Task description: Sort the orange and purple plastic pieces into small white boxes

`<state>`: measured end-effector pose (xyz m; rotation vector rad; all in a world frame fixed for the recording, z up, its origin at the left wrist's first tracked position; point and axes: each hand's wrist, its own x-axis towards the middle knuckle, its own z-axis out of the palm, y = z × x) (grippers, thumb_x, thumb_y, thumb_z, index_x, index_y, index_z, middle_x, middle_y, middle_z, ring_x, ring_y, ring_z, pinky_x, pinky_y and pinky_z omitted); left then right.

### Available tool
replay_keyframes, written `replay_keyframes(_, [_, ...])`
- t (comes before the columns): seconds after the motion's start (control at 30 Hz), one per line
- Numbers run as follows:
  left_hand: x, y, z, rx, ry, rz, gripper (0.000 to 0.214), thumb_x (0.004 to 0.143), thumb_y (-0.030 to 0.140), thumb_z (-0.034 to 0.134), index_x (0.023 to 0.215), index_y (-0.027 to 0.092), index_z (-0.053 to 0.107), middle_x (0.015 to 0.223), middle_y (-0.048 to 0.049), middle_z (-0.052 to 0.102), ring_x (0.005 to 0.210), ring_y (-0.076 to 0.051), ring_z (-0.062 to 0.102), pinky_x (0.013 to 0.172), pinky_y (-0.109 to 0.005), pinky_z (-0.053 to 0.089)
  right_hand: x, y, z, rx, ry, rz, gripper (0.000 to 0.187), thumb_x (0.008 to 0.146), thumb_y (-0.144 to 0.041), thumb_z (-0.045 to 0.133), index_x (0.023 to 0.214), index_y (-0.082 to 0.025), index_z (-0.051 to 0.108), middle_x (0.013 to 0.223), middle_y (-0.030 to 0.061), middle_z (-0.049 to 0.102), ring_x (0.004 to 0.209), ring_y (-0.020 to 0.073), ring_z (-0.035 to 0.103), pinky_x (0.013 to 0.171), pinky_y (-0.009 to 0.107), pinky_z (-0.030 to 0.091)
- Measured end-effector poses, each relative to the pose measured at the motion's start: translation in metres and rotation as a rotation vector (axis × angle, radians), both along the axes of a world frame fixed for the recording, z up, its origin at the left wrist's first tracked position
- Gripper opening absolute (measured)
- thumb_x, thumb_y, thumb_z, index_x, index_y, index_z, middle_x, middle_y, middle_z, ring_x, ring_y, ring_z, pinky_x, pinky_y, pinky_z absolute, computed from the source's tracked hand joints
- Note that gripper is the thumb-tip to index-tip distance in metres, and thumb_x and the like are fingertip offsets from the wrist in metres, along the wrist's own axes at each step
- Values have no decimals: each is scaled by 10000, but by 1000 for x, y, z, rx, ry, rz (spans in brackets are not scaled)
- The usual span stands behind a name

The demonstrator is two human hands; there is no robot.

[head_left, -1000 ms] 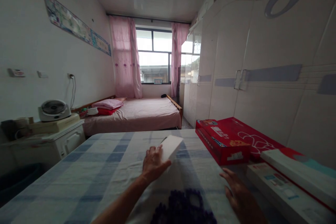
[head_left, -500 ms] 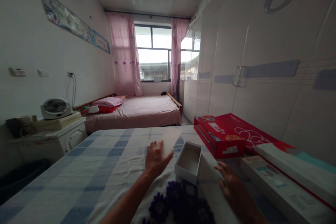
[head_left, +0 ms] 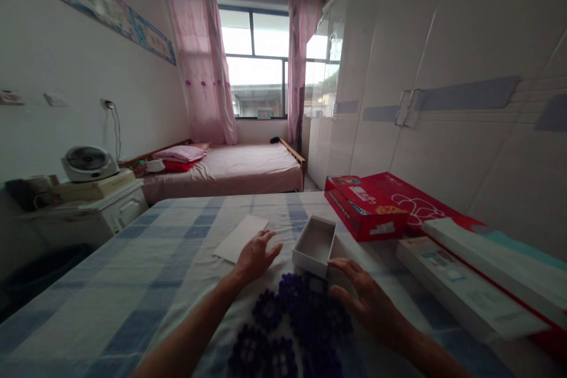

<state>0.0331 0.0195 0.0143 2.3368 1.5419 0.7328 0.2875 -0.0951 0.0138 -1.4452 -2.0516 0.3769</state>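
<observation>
My left hand (head_left: 256, 255) hovers over the right edge of a flat white card (head_left: 241, 238), its fingers apart; whether they touch it I cannot tell. The card lies on a blue-and-white checked cloth (head_left: 177, 248). Right of it stands a small white open-topped box (head_left: 315, 241), with nothing visible inside. My right hand (head_left: 361, 293) is open, thumb and fingers spread, its fingertips at the box's near right corner. In front of the box, between my forearms, lie several dark purple flower-shaped pieces (head_left: 268, 309), partly blurred and dim.
At the right are a red box (head_left: 367, 207) and a long white box (head_left: 452, 277) with labels. Beyond the cloth stands a bed (head_left: 248, 168) with pink bedding. A small fan (head_left: 90, 162) sits on a cabinet at the left; white wardrobes (head_left: 390, 71) line the right side.
The white card has moved left and now lies flat, away from the box. My left hand has come nearer to me; my right hand has moved left to the box's corner. The view has tilted down.
</observation>
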Motion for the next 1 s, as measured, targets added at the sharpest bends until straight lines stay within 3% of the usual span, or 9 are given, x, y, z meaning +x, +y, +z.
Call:
replay_keyframes(0.2, [33, -21, 5, -325, -333, -335, 463, 858, 465, 379, 1149, 168, 582, 1037, -36, 667, 988, -212, 575, 892, -288, 430, -27, -14, -9, -180, -91, 16, 867, 726, -568, 579, 1424, -164, 260, 1439, 152, 319, 1321, 308, 283, 1068, 482, 233])
replay_keyframes(0.37, [36, -24, 10, -410, -424, -350, 439, 831, 456, 421, 1088, 150, 602, 945, -31, 671, 905, -204, 588, 825, -285, 460, -40, -19, -17, -195, -121, -36, 995, 644, -510, 672, 1443, -166, 191, 1476, 151, 240, 1347, 305, 225, 1081, 463, 216])
replay_keyframes(0.53, [39, -28, 6, -511, -502, -426, 496, 795, 398, 490, 1211, 131, 522, 1065, -71, 652, 949, -208, 598, 809, -291, 482, -39, 1, -15, -79, -100, -161, 803, 789, -463, 533, 1443, -168, 173, 1517, 156, 58, 1382, 281, 115, 1080, 448, 228])
replay_keyframes(0.63, [41, -30, -1, -515, -505, -401, 606, 773, 353, 520, 1327, 131, 413, 1261, -107, 553, 1110, -226, 541, 874, -301, 466, -26, 20, -13, 6, -155, -302, 674, 837, -433, 468, 1403, -115, 290, 1487, 195, 172, 1360, 306, 197, 1058, 461, 267])
replay_keyframes(0.73, [33, -28, -8, -396, -431, -321, 536, 798, 361, 487, 1286, 138, 483, 1286, -93, 539, 1168, -219, 505, 943, -309, 430, -18, 24, -12, 125, -183, -389, 604, 855, -415, 436, 1366, -101, 362, 1465, 199, 240, 1344, 315, 240, 1051, 481, 276])
replay_keyframes(0.8, [25, -26, -12, -298, -396, -267, 460, 817, 376, 458, 1201, 151, 571, 1241, -76, 579, 1140, -210, 529, 976, -309, 408, -22, 19, -16, 146, -207, -248, 609, 851, -448, 441, 1378, -156, 357, 1470, 155, 261, 1346, 291, 246, 1057, 467, 281])
replay_keyframes(0.9, [15, -26, -16, -211, -411, -198, 413, 833, 373, 428, 1130, 167, 626, 1203, -56, 609, 1138, -200, 533, 1018, -316, 374, -37, 14, -36, 85, -296, 47, 810, 715, -527, 597, 1414, -245, 300, 1473, 116, 268, 1328, 331, 276, 1022, 497, 327])
replay_keyframes(0.97, [12, -31, -18, -193, -455, -211, 401, 845, 351, 397, 1100, 165, 646, 1186, -49, 620, 1144, -191, 528, 1033, -317, 360, -46, 17, -60, 86, -370, 126, 816, 671, -450, 645, 1404, -302, 316, 1456, 98, 306, 1293, 370, 326, 958, 530, 386])
replay_keyframes(1.0, [11, -35, -19, -189, -488, -224, 404, 849, 343, 383, 1086, 158, 653, 1164, -54, 633, 1120, -186, 544, 1019, -311, 375, -48, 21, -73, 111, -400, 117, 710, 711, -363, 603, 1377, -346, 357, 1430, 74, 357, 1273, 365, 363, 920, 529, 418])
